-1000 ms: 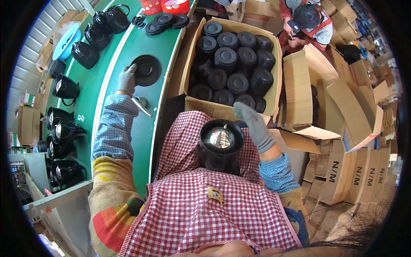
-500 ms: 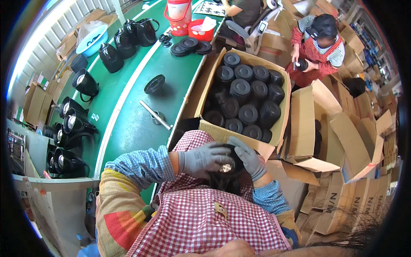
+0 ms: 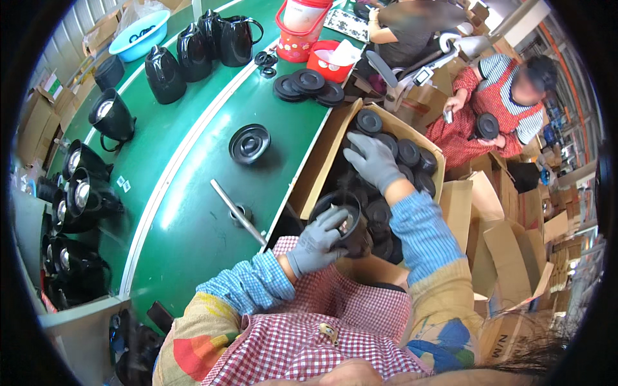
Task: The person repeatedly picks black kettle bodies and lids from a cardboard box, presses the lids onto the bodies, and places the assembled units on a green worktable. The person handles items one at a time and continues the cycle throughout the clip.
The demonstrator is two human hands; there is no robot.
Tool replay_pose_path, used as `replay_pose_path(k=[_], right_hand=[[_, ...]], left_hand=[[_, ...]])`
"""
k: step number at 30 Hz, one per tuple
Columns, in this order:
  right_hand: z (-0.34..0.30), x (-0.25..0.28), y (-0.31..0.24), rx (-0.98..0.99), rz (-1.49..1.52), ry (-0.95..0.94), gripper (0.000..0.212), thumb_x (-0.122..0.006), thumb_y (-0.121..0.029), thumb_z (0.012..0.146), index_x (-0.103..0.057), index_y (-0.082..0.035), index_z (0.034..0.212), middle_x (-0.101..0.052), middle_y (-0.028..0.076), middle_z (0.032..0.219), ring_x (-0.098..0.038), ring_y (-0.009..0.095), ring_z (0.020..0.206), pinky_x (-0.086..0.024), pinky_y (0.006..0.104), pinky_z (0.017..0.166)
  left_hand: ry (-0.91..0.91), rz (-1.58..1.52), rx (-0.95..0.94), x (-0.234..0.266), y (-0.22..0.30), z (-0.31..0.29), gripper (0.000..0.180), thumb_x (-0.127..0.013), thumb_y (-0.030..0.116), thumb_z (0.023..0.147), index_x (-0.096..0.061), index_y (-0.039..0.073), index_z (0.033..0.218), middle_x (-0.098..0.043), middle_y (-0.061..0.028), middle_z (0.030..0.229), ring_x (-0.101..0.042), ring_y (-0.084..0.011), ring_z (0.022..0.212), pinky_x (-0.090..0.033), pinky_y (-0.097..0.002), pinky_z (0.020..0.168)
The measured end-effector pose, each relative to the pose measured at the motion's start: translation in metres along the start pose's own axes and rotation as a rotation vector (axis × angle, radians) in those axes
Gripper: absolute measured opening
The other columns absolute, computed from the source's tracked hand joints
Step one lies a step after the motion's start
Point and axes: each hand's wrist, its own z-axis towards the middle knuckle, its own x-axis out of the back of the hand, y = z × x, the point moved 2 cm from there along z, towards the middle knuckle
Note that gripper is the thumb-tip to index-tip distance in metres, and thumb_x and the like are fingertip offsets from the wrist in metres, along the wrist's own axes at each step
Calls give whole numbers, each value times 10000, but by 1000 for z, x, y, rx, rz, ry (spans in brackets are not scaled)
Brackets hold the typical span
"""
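A black jug (image 3: pixel 359 239) with a shiny metallic inside rests at my lap, against the near end of an open carton (image 3: pixel 301 201). Gloved in grey, my left hand (image 3: pixel 317 243) grips the jug's rim, fingers reaching over its mouth. My right hand (image 3: pixel 373 159), also gloved, reaches over the carton with its fingers apart above the round black lids (image 3: pixel 408 152) packed inside. Its fingertips are at the lids near the carton's left wall; whether they touch one I cannot tell.
On the green table (image 3: pixel 187 238) lie a black lid (image 3: pixel 250 144), a metal rod (image 3: pixel 233 207) and stacked black discs (image 3: pixel 308 81). Several black jugs (image 3: pixel 165 76) stand farther left. Beyond are a red bucket (image 3: pixel 300 32) and a blue basin (image 3: pixel 139 36). A co-worker (image 3: pixel 492 106) holds a black lid.
My right hand has left the jug and moved forward over the carton. The jug, with my left hand on it, has shifted forward. The co-worker's hands have moved apart. My view has shifted.
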Motion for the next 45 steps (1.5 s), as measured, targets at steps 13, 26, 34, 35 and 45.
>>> replay_pose_path(k=[13,26,34,35,45], right_hand=[[247,-151,34,-65,-794,-174,974,-761,-484,801,-262,-186,1582,-327,70,1603,-307,322,1478,-220,537,1199],[198,-89,60,-314,1547,-167,379,-514,-185,1035,-558,6,1359,-638,116,1330,-607,203,1223,-460,385,1100],[160,-87,21,-594,1572,-97,393,-546,-274,1012,-590,-45,1329,-674,104,1272,-669,232,1128,-541,427,1015],[154,-111,37,-644,1574,-40,440,-531,-288,1024,-537,-30,1380,-673,106,1267,-666,247,1129,-538,443,1021],[30,-42,-22,-110,320,34,561,-647,-350,945,-520,-16,1379,-582,241,1355,-534,410,1286,-425,429,1082]], left_hand=[[82,-510,183,-15,-92,-13,482,-847,229,754,-624,-43,1083,-490,-280,1453,-473,-495,1329,-385,-533,1133],[31,-508,222,-26,-84,-8,464,-846,174,710,-646,-29,1076,-479,-239,1472,-452,-471,1358,-411,-495,1118],[-84,-601,146,-40,-71,-13,513,-834,169,719,-643,-31,1151,-472,-242,1477,-434,-457,1372,-381,-485,1137],[-110,-626,137,-42,-67,-14,529,-830,151,708,-642,-30,1168,-471,-228,1476,-427,-448,1376,-379,-477,1140],[-172,-581,207,-7,-67,1,472,-880,122,691,-670,-110,1043,-496,-244,1476,-524,-357,1331,-418,-405,1094]])
